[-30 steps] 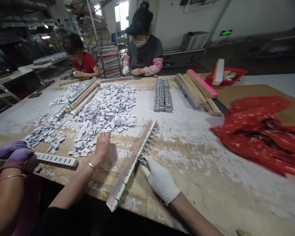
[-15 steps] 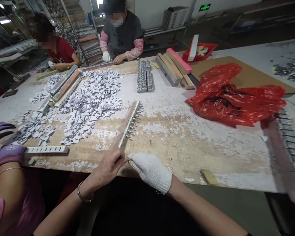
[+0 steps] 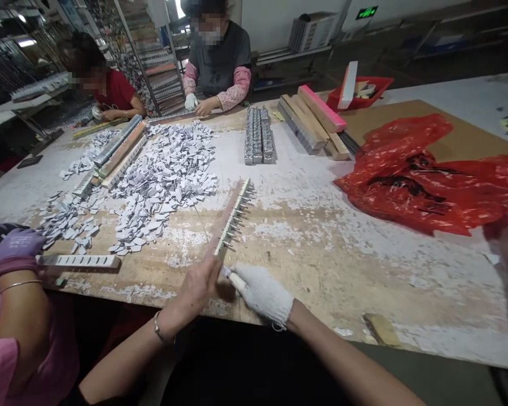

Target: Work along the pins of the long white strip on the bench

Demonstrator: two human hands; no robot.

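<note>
A long narrow bar (image 3: 232,220) lies slanted on the table in front of me, with a row of thin dark pins sticking out along its right side. My bare left hand (image 3: 201,285) is closed over the bar's near end, hiding that part. Just right of it, my right hand (image 3: 262,294) wears a white knitted glove, its thumb and fingers pinched together. A small pale piece (image 3: 226,272) shows at the gloved fingertips, close to the left fingers; its kind cannot be made out.
A heap of small white flat pieces (image 3: 165,169) covers the left middle. Foil-like bars (image 3: 259,138), wooden bars (image 3: 309,121) and a red plastic bag (image 3: 406,175) lie beyond. A co-worker's purple-gloved hand (image 3: 19,248) holds a slotted white bar (image 3: 84,261) at left. Two people sit opposite.
The view has shifted slightly. My right hand's fingertips have drawn a little apart from my left fingers, and a pale piece now shows between. The neighbour's gloved hands have moved closer together.
</note>
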